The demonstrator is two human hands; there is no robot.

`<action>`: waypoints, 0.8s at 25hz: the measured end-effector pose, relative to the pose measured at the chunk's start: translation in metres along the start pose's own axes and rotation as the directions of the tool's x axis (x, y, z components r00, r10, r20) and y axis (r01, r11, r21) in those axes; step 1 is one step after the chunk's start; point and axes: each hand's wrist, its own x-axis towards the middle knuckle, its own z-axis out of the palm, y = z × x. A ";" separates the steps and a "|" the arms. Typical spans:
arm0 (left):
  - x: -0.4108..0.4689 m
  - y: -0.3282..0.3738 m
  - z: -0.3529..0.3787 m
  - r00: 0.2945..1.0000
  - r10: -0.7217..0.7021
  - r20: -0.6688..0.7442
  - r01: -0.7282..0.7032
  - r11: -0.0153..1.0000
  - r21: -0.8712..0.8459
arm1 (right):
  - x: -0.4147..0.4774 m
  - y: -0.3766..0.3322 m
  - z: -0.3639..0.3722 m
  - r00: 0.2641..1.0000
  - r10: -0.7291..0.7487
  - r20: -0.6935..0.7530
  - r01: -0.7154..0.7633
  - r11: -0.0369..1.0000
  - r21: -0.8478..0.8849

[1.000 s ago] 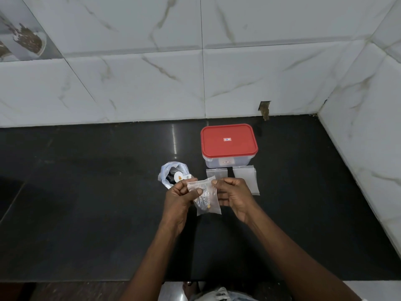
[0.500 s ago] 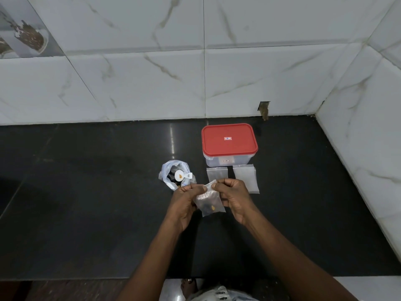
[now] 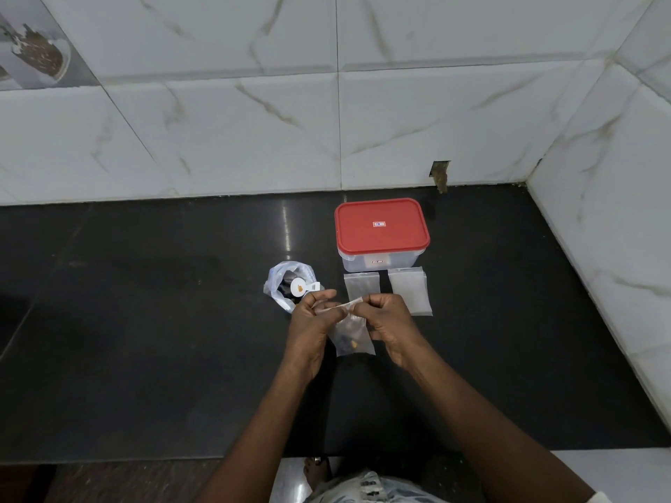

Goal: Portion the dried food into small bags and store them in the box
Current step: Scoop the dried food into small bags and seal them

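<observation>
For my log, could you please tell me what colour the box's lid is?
The lid is red, seen best in the head view.

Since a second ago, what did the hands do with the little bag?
The left hand and right hand kept pinching the small bag. Their fingertips slid closer together along its top edge, as if pressing it closed. Nothing was picked up or let go. The red-lidded box, the flat bags before it and the food bag stayed put.
</observation>
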 end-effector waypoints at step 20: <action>0.003 0.008 0.005 0.975 0.219 -0.030 -0.209 0.958 0.197 | 0.014 0.008 -0.003 0.977 -0.194 -0.089 0.182 0.975 -0.130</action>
